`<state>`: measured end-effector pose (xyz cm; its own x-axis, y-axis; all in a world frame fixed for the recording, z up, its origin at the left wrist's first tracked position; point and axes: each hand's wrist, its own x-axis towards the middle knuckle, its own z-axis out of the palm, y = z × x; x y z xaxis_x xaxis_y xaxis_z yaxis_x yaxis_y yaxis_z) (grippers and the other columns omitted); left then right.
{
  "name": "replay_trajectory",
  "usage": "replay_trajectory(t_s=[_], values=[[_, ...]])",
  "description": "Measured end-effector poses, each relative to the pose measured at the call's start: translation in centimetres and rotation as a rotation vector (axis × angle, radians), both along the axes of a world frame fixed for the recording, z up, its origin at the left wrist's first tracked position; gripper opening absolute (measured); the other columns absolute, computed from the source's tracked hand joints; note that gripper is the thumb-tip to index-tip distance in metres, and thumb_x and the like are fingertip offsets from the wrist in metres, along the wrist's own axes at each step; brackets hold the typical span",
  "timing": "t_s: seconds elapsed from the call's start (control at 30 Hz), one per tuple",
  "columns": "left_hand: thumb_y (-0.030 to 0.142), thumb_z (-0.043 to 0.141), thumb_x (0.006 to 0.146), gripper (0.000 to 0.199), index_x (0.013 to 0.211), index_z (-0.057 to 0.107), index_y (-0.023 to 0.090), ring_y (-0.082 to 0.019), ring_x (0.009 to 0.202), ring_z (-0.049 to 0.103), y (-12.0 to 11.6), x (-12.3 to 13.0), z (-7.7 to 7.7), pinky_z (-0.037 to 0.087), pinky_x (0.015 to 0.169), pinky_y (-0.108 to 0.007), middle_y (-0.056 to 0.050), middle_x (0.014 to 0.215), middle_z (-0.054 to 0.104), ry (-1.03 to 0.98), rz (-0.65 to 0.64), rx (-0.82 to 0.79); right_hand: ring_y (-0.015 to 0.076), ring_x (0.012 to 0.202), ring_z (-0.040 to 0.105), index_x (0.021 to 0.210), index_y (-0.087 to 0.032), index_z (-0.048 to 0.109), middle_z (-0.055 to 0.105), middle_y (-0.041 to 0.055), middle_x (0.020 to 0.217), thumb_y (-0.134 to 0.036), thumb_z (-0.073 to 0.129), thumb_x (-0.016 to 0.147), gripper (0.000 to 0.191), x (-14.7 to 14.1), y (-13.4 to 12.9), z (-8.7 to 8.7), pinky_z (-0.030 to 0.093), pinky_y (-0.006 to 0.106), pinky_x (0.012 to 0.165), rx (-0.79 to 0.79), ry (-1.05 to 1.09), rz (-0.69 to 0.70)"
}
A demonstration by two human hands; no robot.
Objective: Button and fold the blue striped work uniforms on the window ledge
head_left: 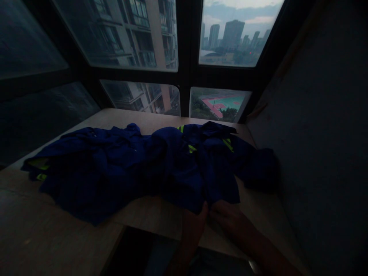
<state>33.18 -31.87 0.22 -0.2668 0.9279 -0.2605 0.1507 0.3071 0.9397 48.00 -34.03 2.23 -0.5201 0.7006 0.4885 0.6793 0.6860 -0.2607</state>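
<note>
Both hands at near edge of blue garment, dim light

Blue garment (172,165) with yellow-green stripes (227,144) lies crumpled across the pale ledge (138,220), spread from left to right below the window (184,69). Left hand (196,220): fingers closed on the garment's near edge, right of centre. Right hand (225,214): just beside the left, fingers curled at the same edge; the grip itself is too dark to tell. A darker bunched part of the cloth reaches toward the wall (319,145) on the right. Through the glass: a building (152,38) at left; far towers (233,34) and a green-and-pink court (225,105) at right.
</note>
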Motion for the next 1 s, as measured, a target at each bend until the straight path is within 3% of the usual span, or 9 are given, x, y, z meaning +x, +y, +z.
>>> replay_trajectory(t_s=[0.2,0.43,0.63,0.87,1.0], values=[[0.050,0.075,0.066,0.033,0.075,0.069,0.018,-0.034,0.107,0.066,0.4,-0.9,-0.2,0.047,0.098,-0.040,-0.012,0.085,0.074,-0.078,-0.002,0.051,0.0129,0.070,0.059,0.091,-0.019,0.065,0.063,0.0015,0.079,-0.009,0.047,0.097,0.021,-0.2,-0.1,-0.1,0.047,0.022,0.060,-0.081,-0.032,0.029],[0.054,0.074,0.068,0.040,0.071,0.070,0.014,-0.027,0.073,0.069,0.3,-0.9,-1.0,0.051,0.069,-0.034,-0.010,0.071,0.072,-0.016,-0.086,-0.023,0.0141,0.074,0.061,0.099,-0.019,0.067,0.065,0.0037,0.085,-0.011,0.053,0.094,0.017,0.1,-0.7,-0.3,0.048,0.024,0.064,-0.071,0.041,0.006],[0.048,0.076,0.066,0.045,0.093,0.072,0.012,-0.034,0.099,0.069,0.2,-0.6,-1.3,0.051,0.088,-0.038,-0.017,0.100,0.075,0.023,-0.006,0.033,0.0139,0.071,0.059,0.092,-0.017,0.067,0.064,0.0044,0.080,-0.011,0.043,0.099,0.026,0.1,-0.5,-0.2,0.046,0.025,0.060,-0.002,0.023,-0.010],[0.050,0.076,0.065,0.038,0.077,0.071,0.014,-0.031,0.081,0.071,0.3,-0.8,-1.7,0.054,0.074,-0.036,-0.012,0.079,0.074,0.024,-0.016,0.019,0.0140,0.073,0.061,0.095,-0.020,0.068,0.065,0.0038,0.081,-0.011,0.049,0.096,0.021,-0.3,-0.7,0.0,0.049,0.024,0.063,-0.056,0.034,-0.024],[0.048,0.076,0.065,0.037,0.080,0.070,0.014,-0.033,0.086,0.071,0.2,-0.6,-1.4,0.054,0.079,-0.038,-0.015,0.087,0.075,0.035,0.005,0.046,0.0139,0.073,0.061,0.093,-0.018,0.068,0.064,0.0043,0.082,-0.011,0.048,0.096,0.021,-0.5,-0.7,-0.2,0.048,0.024,0.062,-0.034,0.011,-0.044]])
